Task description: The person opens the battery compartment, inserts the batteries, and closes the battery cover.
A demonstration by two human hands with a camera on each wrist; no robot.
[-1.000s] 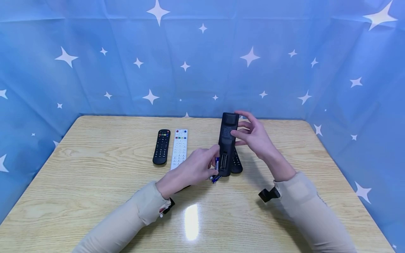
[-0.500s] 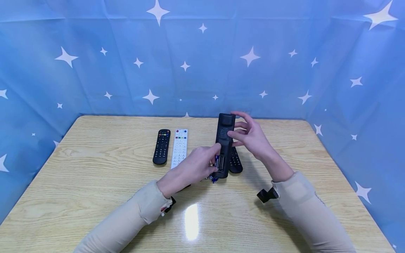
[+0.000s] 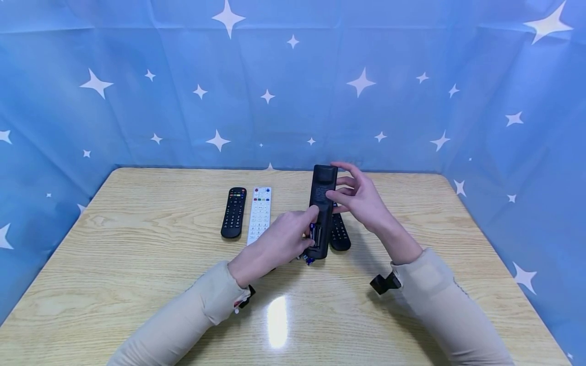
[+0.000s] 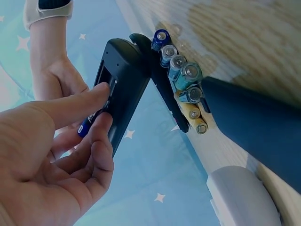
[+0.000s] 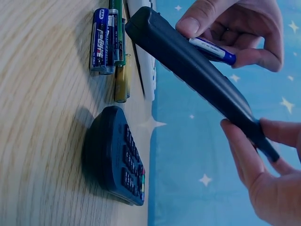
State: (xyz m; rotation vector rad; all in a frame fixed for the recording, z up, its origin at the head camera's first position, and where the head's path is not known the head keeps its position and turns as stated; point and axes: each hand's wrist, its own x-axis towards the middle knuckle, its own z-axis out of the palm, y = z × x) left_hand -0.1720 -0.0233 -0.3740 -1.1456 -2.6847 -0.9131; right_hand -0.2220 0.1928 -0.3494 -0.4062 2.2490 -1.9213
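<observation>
My right hand [image 3: 361,201] holds a black remote control [image 3: 322,198] by its upper end, back side up, raised over the table. Its battery compartment [image 3: 316,236] is uncovered at the lower end. My left hand [image 3: 284,239] pinches a blue-and-white battery [image 5: 214,50] between thumb and fingers. That battery lies tilted at the compartment, one end against it and the blue end sticking out. In the left wrist view the fingers largely hide it. Below the remote, several loose batteries [image 4: 181,70] lie side by side on the table.
A second black remote [image 3: 340,235] lies on the table just right of the held one. Further left are a white remote [image 3: 260,211], partly covered by my left arm, and a smaller black remote [image 3: 234,212]. A blue star-patterned curtain [image 3: 293,117] stands behind the table.
The held remote has shifted left and slightly down with my right hand, bringing its compartment up to the battery in my left hand. The left hand has hardly moved.
</observation>
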